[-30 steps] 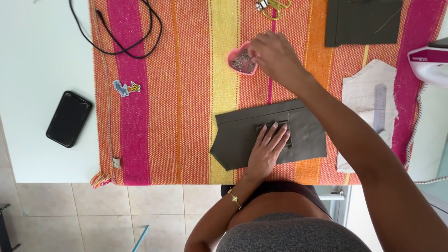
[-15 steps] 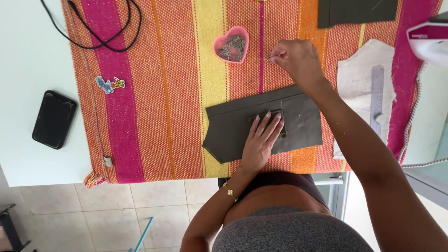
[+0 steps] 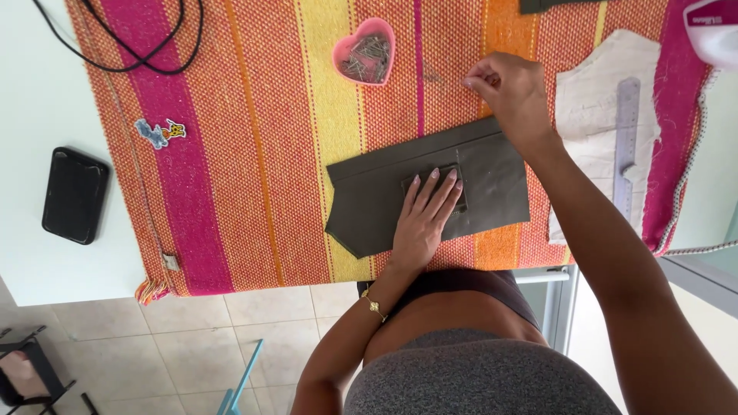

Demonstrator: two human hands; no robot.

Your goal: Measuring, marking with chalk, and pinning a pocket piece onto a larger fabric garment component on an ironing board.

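A dark olive cut fabric piece (image 3: 369, 200) lies on the orange, pink and yellow striped woven cloth (image 3: 254, 154) (which covers the white table (image 3: 38, 92)). Behind it sits a pink heart-shaped pin dish (image 3: 364, 51); to its right, a pale paper pattern piece (image 3: 596, 107) carries a clear plastic ruler (image 3: 626, 138). A black rectangular phone (image 3: 74, 195) lies left on the table.

We see a coarse woven cloth (image 3: 254, 154) over the table, its striped weave rough and matt with frayed fringe at one corner. On it lies a dark olive fabric piece (image 3: 492, 173), smooth and dull, under our left hand (image 3: 423, 223). The pink heart-shaped dish (image 3: 364, 51) looks like glossy plastic and holds thin shiny metal pins. The pale pattern piece (image 3: 592, 115) seems matt paper, the ruler (image 3: 625, 146) on it clear plastic. The black phone (image 3: 74, 195) has a matt, faintly textured case.
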